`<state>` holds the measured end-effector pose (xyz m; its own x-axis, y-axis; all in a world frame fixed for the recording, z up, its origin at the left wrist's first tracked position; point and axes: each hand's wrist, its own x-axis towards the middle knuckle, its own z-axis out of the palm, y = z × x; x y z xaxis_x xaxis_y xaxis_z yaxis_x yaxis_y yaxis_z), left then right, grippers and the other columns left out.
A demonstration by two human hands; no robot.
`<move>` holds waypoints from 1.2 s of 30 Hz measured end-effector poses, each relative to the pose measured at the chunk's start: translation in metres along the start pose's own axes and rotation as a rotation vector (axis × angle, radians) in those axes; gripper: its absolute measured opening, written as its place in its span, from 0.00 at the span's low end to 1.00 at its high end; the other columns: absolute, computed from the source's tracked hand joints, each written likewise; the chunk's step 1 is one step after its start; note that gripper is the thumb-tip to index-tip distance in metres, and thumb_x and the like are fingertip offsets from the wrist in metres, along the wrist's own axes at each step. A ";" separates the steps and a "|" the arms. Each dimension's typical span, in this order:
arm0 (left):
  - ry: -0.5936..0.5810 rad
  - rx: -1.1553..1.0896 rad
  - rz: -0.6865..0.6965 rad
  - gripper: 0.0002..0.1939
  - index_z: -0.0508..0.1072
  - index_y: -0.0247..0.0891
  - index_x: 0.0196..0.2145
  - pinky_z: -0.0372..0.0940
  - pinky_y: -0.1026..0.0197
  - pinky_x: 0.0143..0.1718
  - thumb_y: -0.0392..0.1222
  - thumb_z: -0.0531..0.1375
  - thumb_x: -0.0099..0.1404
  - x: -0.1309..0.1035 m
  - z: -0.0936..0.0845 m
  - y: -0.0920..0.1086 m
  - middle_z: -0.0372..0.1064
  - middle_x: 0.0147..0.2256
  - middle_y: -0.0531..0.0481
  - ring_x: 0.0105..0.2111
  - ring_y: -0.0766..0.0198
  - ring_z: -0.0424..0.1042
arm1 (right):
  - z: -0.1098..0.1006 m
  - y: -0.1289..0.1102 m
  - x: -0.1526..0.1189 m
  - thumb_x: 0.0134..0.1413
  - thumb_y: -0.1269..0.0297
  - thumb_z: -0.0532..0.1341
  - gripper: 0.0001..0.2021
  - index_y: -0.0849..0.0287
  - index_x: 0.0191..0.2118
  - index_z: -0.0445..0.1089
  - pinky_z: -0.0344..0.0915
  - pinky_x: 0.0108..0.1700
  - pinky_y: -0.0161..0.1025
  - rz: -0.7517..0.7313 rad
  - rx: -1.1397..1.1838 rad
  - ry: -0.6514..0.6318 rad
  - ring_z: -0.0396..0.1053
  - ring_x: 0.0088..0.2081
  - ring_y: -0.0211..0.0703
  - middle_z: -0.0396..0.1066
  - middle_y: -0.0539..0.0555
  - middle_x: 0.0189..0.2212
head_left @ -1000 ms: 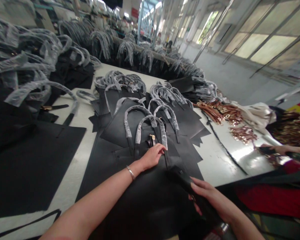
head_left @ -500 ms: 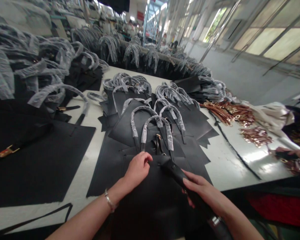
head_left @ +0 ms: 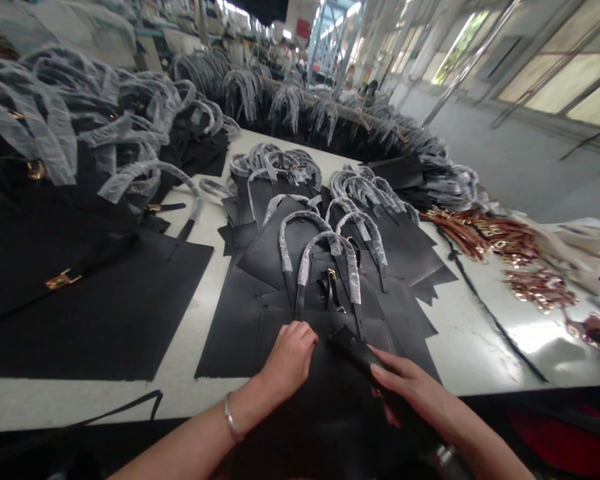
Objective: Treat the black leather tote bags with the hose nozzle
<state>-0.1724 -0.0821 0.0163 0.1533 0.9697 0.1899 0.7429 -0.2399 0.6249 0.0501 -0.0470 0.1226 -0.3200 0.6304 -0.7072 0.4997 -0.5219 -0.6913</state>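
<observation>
My left hand [head_left: 291,353] is closed at the top edge of the nearest black bag panel [head_left: 325,400], beside the base of a plastic-wrapped handle [head_left: 330,247]. What its curled fingers hold is hidden. My right hand [head_left: 405,380] grips a black tool [head_left: 355,350], whose front end rests on or just over the panel, right of my left hand. Between and beyond my hands lies a short black strap with a gold buckle [head_left: 332,280]. More black panels with wrapped handles overlap behind it.
Dark panels with a gold buckle [head_left: 64,277] cover the left of the pale table [head_left: 260,137]. On the right lie brown straps with metal rings [head_left: 500,233], a black cord [head_left: 490,313] and cream fabric [head_left: 575,247]. Wrapped handles hang from a rack [head_left: 290,103] behind.
The view has turned left, shifting the table right in the picture. My left hand has curled more tightly at the panel's edge. The right hand still grips the tool. The person's hand at far right is out of view.
</observation>
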 end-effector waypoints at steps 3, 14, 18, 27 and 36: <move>-0.003 0.016 -0.004 0.08 0.69 0.39 0.36 0.58 0.56 0.41 0.31 0.52 0.66 0.000 0.002 -0.001 0.66 0.36 0.48 0.40 0.59 0.63 | 0.007 -0.003 0.011 0.53 0.52 0.61 0.33 0.58 0.62 0.57 0.61 0.20 0.31 -0.065 -0.007 0.058 0.67 0.18 0.34 0.68 0.48 0.26; -0.069 0.213 0.072 0.07 0.70 0.43 0.42 0.62 0.61 0.36 0.37 0.57 0.66 0.033 0.000 0.002 0.66 0.37 0.50 0.38 0.61 0.67 | -0.014 0.026 -0.015 0.49 0.47 0.64 0.39 0.58 0.63 0.55 0.64 0.22 0.35 -0.131 0.088 0.224 0.67 0.19 0.37 0.69 0.48 0.26; -0.186 0.330 0.401 0.04 0.69 0.40 0.38 0.63 0.64 0.31 0.36 0.54 0.68 0.057 0.001 0.000 0.66 0.37 0.51 0.35 0.63 0.68 | -0.012 0.040 -0.018 0.48 0.46 0.64 0.40 0.59 0.64 0.54 0.65 0.22 0.35 -0.113 0.144 0.248 0.68 0.20 0.38 0.70 0.49 0.27; -0.271 0.365 0.519 0.07 0.68 0.35 0.36 0.66 0.64 0.35 0.31 0.51 0.68 0.075 -0.001 -0.008 0.66 0.36 0.48 0.33 0.65 0.69 | -0.009 0.050 -0.020 0.50 0.48 0.64 0.39 0.60 0.64 0.54 0.64 0.22 0.35 -0.139 0.187 0.230 0.67 0.19 0.37 0.70 0.49 0.27; -0.354 0.356 0.603 0.08 0.69 0.33 0.35 0.66 0.62 0.36 0.30 0.50 0.67 0.092 -0.004 -0.006 0.68 0.35 0.45 0.34 0.62 0.69 | -0.005 0.053 -0.013 0.48 0.47 0.65 0.42 0.61 0.64 0.52 0.63 0.23 0.35 -0.121 0.206 0.229 0.66 0.19 0.36 0.70 0.49 0.27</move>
<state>-0.1653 0.0088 0.0326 0.7509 0.6477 0.1290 0.6203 -0.7587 0.1988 0.0848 -0.0792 0.0961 -0.1658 0.7955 -0.5828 0.2884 -0.5260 -0.8001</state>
